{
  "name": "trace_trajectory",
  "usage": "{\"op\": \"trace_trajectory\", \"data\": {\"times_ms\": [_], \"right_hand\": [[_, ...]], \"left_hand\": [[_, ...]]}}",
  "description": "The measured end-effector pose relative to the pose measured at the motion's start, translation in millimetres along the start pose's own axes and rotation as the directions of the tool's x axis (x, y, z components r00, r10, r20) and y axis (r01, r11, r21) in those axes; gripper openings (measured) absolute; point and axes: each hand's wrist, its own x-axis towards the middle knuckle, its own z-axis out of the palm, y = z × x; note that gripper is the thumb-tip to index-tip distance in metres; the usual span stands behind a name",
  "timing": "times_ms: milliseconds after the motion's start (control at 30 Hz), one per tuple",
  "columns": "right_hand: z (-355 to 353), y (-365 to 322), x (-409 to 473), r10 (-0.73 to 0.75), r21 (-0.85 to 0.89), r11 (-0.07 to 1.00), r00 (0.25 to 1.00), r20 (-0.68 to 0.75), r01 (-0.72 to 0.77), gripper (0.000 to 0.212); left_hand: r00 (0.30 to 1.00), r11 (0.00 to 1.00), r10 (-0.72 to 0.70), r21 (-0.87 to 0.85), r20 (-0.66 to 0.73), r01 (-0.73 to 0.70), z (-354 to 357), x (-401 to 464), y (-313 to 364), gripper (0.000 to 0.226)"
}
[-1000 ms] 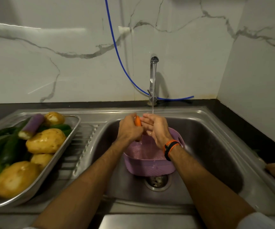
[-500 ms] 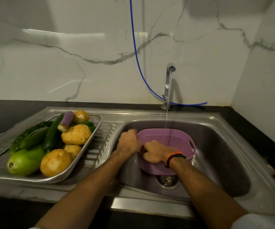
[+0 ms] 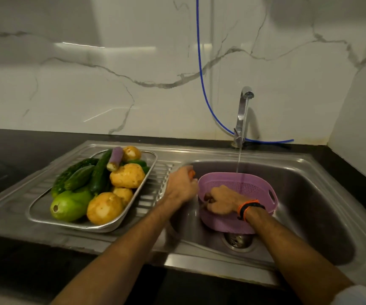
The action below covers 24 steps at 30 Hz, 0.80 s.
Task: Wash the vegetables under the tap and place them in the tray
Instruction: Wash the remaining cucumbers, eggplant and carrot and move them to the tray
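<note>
- Fingers of the left hand [image 3: 181, 183] were curled round a carrot [image 3: 192, 173], of which only an orange tip showed past the knuckles; the hand was at the left rim of the sink basin [image 3: 309, 208], between the tray and the basket.
- Fingers of the right hand [image 3: 220, 200] were curled inside the purple basket [image 3: 243, 183]; something dark showed at the fingertips, but whether they gripped it could not be told. An orange-and-black band [image 3: 249, 208] circled that wrist.
- The perforated basket stood in the basin over the drain [image 3: 238, 239], tilted toward the person.
- Water ran from the tap [image 3: 242, 111] in a thin stream that fell at the basket's far rim.
- The steel tray [image 3: 89, 225] rested on the ribbed drainboard [image 3: 160, 172], left of the basin, and held the vegetables: four potatoes [image 3: 127, 175], a purple brinjal [image 3: 115, 158] lying on top toward the back, dark cucumbers [image 3: 99, 172], a bitter gourd [image 3: 70, 175], and a pale green gourd [image 3: 70, 205] at the near left corner.
- A blue hose [image 3: 202, 73] hung down the marble wall [image 3: 89, 84] and curved behind the tap's base.
- The dark bench [image 3: 12, 146] framed the sink unit.
</note>
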Motion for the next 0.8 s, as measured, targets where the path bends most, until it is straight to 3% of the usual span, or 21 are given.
{"op": "trace_trajectory", "data": {"times_ms": [167,400,533,667,800], "right_hand": [[-24.0,-31.2,-3.4,-0.082,0.014,0.996,0.99,-0.113,0.084,0.031],[-63.4,-111.8,5.7,-0.204,0.119,0.961,0.933,-0.295,0.248,0.051],[-67.2,-156.9,9.8,-0.281,0.114,0.935,0.898,-0.339,0.336,0.048],[-64.4,-177.0,18.9,-0.235,0.13,0.948,0.911,-0.338,0.292,0.056],[-60.3,-174.1,23.9,-0.105,0.249,0.952,0.955,-0.277,0.177,0.086]], "left_hand": [[0.999,0.995,-0.047,-0.085,-0.024,0.045,-47.9,-8.1,1.2,0.07],[0.989,0.995,-0.075,-0.078,-0.129,0.066,-124.6,-17.7,-9.4,0.074],[0.973,0.99,-0.134,-0.065,-0.187,0.124,-168.7,-18.5,-23.0,0.074],[0.952,0.98,-0.199,-0.07,-0.234,0.188,-192.7,-13.6,-35.3,0.071],[0.963,0.984,-0.157,-0.119,-0.218,0.133,-188.7,-3.5,-32.7,0.065]]}}
